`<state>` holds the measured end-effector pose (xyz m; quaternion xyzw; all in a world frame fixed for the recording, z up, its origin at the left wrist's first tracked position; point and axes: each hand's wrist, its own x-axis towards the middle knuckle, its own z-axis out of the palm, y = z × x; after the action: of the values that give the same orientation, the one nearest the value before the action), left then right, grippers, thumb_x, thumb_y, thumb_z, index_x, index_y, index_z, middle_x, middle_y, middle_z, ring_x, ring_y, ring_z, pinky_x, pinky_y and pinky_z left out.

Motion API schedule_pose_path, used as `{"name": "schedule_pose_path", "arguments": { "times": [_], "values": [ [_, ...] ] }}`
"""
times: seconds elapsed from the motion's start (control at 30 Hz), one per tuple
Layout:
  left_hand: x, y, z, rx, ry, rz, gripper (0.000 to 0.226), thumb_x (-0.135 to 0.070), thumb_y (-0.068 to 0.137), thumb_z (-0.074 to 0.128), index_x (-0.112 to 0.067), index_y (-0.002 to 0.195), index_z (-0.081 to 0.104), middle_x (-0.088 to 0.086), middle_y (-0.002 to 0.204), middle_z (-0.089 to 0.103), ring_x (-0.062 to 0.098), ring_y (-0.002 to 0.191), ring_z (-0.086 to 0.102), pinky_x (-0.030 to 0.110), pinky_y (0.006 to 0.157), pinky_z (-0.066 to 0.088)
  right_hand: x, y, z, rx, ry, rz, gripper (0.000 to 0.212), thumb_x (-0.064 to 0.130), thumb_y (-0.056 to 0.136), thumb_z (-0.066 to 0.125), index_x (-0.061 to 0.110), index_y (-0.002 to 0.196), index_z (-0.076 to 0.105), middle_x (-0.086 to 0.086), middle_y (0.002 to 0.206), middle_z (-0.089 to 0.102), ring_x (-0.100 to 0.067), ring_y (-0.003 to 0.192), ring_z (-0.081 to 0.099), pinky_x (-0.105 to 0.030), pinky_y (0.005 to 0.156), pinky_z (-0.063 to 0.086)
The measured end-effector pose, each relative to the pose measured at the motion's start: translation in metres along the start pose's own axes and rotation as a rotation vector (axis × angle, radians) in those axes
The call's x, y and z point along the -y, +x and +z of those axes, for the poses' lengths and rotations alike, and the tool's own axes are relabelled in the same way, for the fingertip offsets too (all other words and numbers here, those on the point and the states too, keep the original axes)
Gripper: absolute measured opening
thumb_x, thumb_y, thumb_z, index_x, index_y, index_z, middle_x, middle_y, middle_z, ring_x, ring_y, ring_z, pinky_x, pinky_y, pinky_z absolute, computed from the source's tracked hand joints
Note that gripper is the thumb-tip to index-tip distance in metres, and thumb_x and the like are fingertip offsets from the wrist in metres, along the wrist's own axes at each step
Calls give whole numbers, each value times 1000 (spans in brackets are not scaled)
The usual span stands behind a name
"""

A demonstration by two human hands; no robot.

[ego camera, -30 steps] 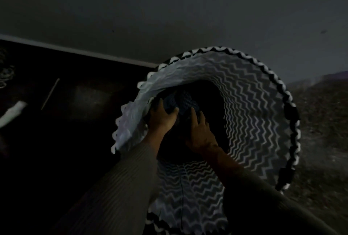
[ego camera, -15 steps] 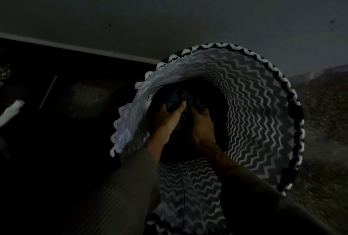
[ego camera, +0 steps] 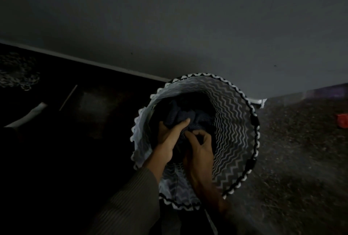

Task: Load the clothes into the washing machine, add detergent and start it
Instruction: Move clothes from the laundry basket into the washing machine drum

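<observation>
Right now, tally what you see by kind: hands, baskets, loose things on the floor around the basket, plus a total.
Hands: 2, left hand and right hand, both gripping the dark clothes
Baskets: 1, the zigzag basket
Loose floor things: 4, red object, white tube, thin stick, pale tangle
Total: 7; the clothes are too dark to count

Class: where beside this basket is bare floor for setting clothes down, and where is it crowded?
Free: speckled floor between the laundry basket and the red object. Left of it lie a white tube and thin stick; too dark to judge. Crowded: inside the basket, left hand and right hand grip dark clothes.
</observation>
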<state>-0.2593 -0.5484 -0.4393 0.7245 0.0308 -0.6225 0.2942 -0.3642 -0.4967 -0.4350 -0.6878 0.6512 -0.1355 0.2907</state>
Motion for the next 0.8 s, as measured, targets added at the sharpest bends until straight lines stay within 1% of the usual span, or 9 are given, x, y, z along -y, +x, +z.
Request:
{"name": "schedule_pose_path", "arguments": {
  "times": [0.1,0.2,0.33,0.43,0.5,0.6,0.67,0.73,0.8],
  "values": [
    [3,-23,-9,-21,-13,88,60,-20,77,78,-22,132,54,4,119,64,23,103,62,34,78,54,10,-16,-21,34,13,-71,56,-2,77,67,21,127,55,-2,126,42,-15,102,53,-17,75,46],
    [3,-45,-20,-34,-53,147,46,-13,79,73,-25,121,61,2,110,67,22,96,64,36,75,56,17,-28,-42,52,138,-58,58,13,76,74,26,125,45,2,130,38,-10,109,49,-19,80,50],
    [-1,-73,-35,-13,-77,214,39,-5,77,69,-23,112,66,-1,107,68,23,98,64,38,78,56,15,-26,-68,48,221,2,106,52,58,82,23,146,30,-7,153,21,-19,141,24,-34,110,33],
    [-9,-92,-47,104,-123,167,18,-11,66,70,-10,83,67,7,100,71,33,99,63,49,88,52,21,-18,-88,225,288,-1,136,74,44,81,36,153,9,-4,162,-4,-11,148,-4,-39,112,19],
    [-13,-105,-51,211,-116,157,30,-19,47,69,-8,73,58,8,88,69,32,91,62,45,82,49,25,-11,-100,335,309,-48,141,72,40,84,41,152,5,-2,162,-9,-15,150,-9,-42,112,16],
    [-27,-130,-55,314,-88,196,38,-13,44,62,-6,80,53,8,86,62,27,83,55,38,74,44,34,-3,-113,385,426,-138,122,55,45,94,39,143,23,-5,153,23,-27,145,23,-46,117,29],
    [-41,-144,-57,342,-39,266,38,-12,41,61,-8,77,49,8,83,52,26,79,47,35,69,38,43,-3,-123,376,549,-143,102,38,51,97,37,130,32,0,135,45,-18,127,49,-43,103,47],
    [-53,-160,-59,332,52,407,20,-11,41,60,-8,59,51,4,69,54,20,67,49,32,63,39,55,-7,-136,339,568,-143,86,34,56,94,36,120,36,6,123,54,-10,114,57,-35,93,51],
    [-62,-176,-60,292,129,533,11,-11,41,61,-14,52,58,-2,63,59,15,63,54,30,61,42,67,-13,-150,272,586,-156,74,37,60,90,31,114,40,5,117,58,-13,108,60,-38,87,52]
  ]
}}
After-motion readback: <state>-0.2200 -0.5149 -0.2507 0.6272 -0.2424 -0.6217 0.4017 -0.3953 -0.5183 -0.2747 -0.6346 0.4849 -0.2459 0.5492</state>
